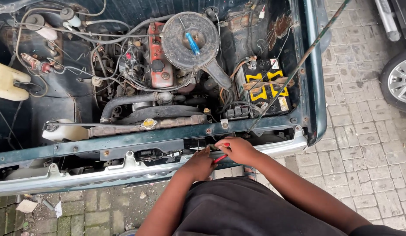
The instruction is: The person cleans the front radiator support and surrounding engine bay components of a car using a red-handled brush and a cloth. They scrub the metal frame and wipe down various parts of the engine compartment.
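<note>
Two hands at the front edge of an open engine bay, closed on a small red-handled tool.

The engine bay (137,78) fills the view, crowded with hoses and wires; the only open room lies outside it, on the grey paving (364,144) to the right. A dull green crossbar (168,135) and a scuffed silver bumper (102,175) form the front edge, with a narrow gap between them. Deeper in sit a round, dusty air filter cover (190,41), a boxy black-and-yellow battery (264,87) and a thin prop rod (299,65) slanting across it. The left hand (198,164) and right hand (238,150) meet in that gap — both curled, fingers closed around the red-handled tool (219,158), just below the crossbar.
</note>
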